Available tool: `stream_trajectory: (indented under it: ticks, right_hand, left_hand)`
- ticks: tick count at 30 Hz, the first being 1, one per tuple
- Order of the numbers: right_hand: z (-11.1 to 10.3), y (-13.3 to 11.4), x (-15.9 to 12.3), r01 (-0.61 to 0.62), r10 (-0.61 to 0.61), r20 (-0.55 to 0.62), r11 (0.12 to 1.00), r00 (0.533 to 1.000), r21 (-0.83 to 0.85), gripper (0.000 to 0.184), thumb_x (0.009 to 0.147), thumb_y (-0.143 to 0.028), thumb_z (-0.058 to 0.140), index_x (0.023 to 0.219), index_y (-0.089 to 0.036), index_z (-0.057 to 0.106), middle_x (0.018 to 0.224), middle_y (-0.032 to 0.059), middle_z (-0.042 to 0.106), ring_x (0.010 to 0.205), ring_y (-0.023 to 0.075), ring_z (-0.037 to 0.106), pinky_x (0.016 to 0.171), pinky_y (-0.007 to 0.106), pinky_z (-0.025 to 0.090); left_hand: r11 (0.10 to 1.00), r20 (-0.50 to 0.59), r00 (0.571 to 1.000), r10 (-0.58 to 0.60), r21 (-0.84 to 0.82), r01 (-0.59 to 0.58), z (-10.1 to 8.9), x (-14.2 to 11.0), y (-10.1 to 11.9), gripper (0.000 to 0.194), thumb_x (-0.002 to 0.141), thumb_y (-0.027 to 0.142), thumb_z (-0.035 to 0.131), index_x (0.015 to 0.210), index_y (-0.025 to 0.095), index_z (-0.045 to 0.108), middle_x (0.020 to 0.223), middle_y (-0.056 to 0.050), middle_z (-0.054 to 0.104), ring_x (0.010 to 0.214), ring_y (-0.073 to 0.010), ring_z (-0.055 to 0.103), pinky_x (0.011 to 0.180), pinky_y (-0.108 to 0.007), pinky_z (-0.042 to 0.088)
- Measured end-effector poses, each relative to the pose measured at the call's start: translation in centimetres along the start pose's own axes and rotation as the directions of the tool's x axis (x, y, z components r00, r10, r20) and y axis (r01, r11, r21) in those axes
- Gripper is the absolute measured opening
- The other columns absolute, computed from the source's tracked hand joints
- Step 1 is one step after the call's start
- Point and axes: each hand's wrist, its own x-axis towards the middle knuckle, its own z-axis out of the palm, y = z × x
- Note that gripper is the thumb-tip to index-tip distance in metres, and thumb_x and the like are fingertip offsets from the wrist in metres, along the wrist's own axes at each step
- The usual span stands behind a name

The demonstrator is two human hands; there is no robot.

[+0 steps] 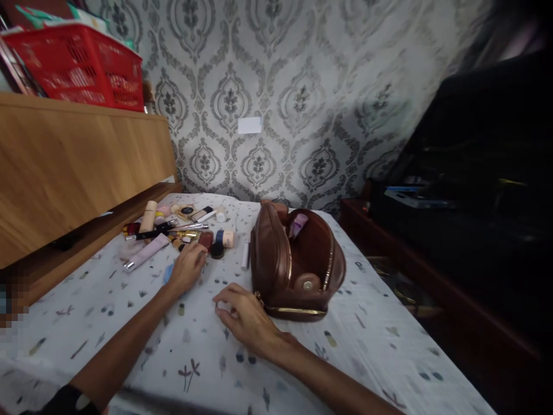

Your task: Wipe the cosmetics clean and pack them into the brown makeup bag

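Note:
A brown leather bag (298, 265) stands unzipped on the patterned bedsheet (367, 340), with a pink item poking out of its top. A scatter of cosmetics (173, 230) lies left of it: tubes, pencils, compacts, small jars. My left hand (188, 266) rests on the sheet at the near edge of that scatter, fingers curled over something small I cannot make out, beside a dark round compact (216, 251). A blue item (167, 274) shows under its wrist. My right hand (244, 314) hovers low by the bag's front left corner, fingers bent and apart, holding nothing visible.
A wooden headboard shelf (86, 161) runs along the left with a red plastic basket (78, 66) on top. Patterned wallpaper is behind. A dark cabinet with dark objects (466, 190) stands along the bed's right side.

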Motion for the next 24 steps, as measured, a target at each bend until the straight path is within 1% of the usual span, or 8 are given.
stream_trajectory:
  ticks: [2,4,6,9,13,17,24]
  right_hand:
    - [1.5,0.4,1.0,-0.093,0.101,-0.047,0.985,0.994,0.143,0.021,0.084,-0.012,0.060,0.102,-0.017,0.071,0.092,0.0045,0.068,0.080,0.0157,0.064,0.070,0.025,0.051]
    - [2.6,0.8,1.3,-0.132,0.165,-0.118,0.959,0.979,0.251,0.018,0.084,-0.013,0.057,0.094,-0.017,0.071,0.081,0.0019,0.068,0.075,0.0150,0.063,0.068,0.024,0.049]
    - [3.3,1.1,1.2,-0.137,0.195,-0.157,0.937,0.968,0.320,0.017,0.084,-0.014,0.054,0.088,-0.018,0.070,0.074,0.0002,0.066,0.070,0.0147,0.061,0.064,0.024,0.048]
    - [3.4,1.3,0.9,-0.141,0.209,-0.145,0.915,0.967,0.377,0.017,0.086,-0.020,0.052,0.089,-0.018,0.069,0.071,0.0000,0.065,0.067,0.0149,0.060,0.061,0.024,0.046]
    - [2.9,1.1,0.6,-0.156,0.217,-0.131,0.916,0.967,0.368,0.020,0.087,-0.026,0.051,0.089,-0.019,0.070,0.071,0.0009,0.066,0.068,0.0164,0.061,0.062,0.026,0.046]
    - [2.9,0.9,0.6,-0.117,0.166,-0.125,0.936,0.978,0.333,0.020,0.088,-0.026,0.051,0.090,-0.018,0.070,0.076,0.0026,0.068,0.070,0.0173,0.062,0.064,0.027,0.047]
    - [2.7,0.7,0.6,-0.092,0.140,-0.141,0.949,0.980,0.301,0.022,0.091,-0.026,0.049,0.094,-0.019,0.070,0.079,0.0046,0.068,0.071,0.0195,0.062,0.062,0.030,0.049]
  left_hand:
    - [1.000,0.001,1.000,-0.002,0.005,0.002,0.4,-0.1,-0.1,0.020,0.092,0.022,0.042,0.092,0.022,0.062,0.098,-0.007,0.062,0.099,-0.0253,0.056,0.089,-0.041,0.049]
    - [1.000,0.004,1.000,0.013,0.003,-0.013,0.6,-0.2,-0.2,0.020,0.091,0.020,0.043,0.093,0.022,0.063,0.098,-0.007,0.062,0.098,-0.0253,0.056,0.089,-0.040,0.049]
    - [1.000,0.002,1.000,0.027,-0.006,-0.027,0.7,-0.2,-0.3,0.020,0.090,0.018,0.044,0.093,0.022,0.063,0.099,-0.007,0.062,0.099,-0.0253,0.056,0.090,-0.040,0.049]
    - [0.999,0.002,1.000,0.030,-0.012,-0.030,0.6,-0.3,-0.3,0.019,0.090,0.018,0.044,0.093,0.022,0.062,0.101,-0.007,0.061,0.101,-0.0255,0.055,0.092,-0.041,0.048]
    - [0.999,0.018,0.999,0.030,-0.015,-0.030,0.3,-0.2,0.0,0.019,0.092,0.017,0.044,0.093,0.021,0.062,0.102,-0.007,0.061,0.102,-0.0250,0.055,0.092,-0.040,0.048]
    - [1.000,0.042,0.999,0.028,-0.002,-0.028,0.1,-0.2,0.2,0.017,0.092,0.017,0.045,0.092,0.021,0.061,0.101,-0.007,0.060,0.101,-0.0249,0.054,0.093,-0.039,0.047]
    - [1.000,0.041,0.999,-0.001,-0.025,0.002,0.2,-0.1,0.0,0.018,0.089,0.013,0.046,0.093,0.022,0.062,0.102,-0.005,0.059,0.102,-0.0231,0.054,0.094,-0.037,0.046]
